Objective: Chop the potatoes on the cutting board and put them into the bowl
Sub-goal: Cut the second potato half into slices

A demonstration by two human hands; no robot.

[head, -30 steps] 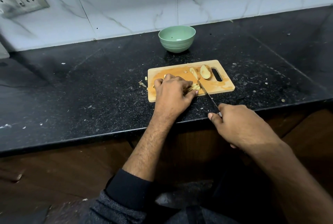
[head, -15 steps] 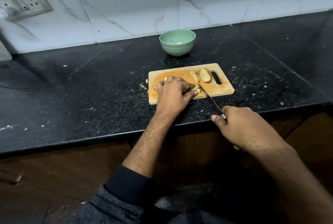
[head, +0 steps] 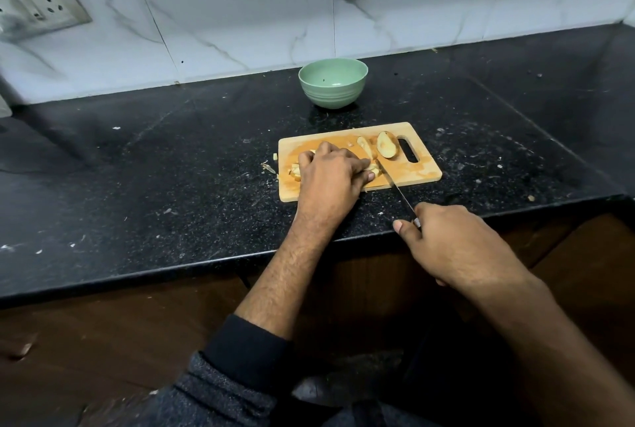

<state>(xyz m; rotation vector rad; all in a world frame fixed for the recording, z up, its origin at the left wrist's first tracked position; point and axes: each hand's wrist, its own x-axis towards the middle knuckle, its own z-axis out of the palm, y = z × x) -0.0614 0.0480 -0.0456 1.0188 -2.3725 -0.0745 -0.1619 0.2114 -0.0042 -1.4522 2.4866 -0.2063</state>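
Head view: chopping in progress; left hand [head: 330, 176] pinning potato strips [head: 372, 169], right hand [head: 453, 241] gripping knife [head: 395, 188]; next, probably another steady downward cut.

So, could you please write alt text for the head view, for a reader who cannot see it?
A person's left hand holds potato pieces on a wooden cutting board while the right hand grips a knife cutting them. Two larger potato pieces wait near the board's handle slot, and an empty green bowl stands behind on the black counter.
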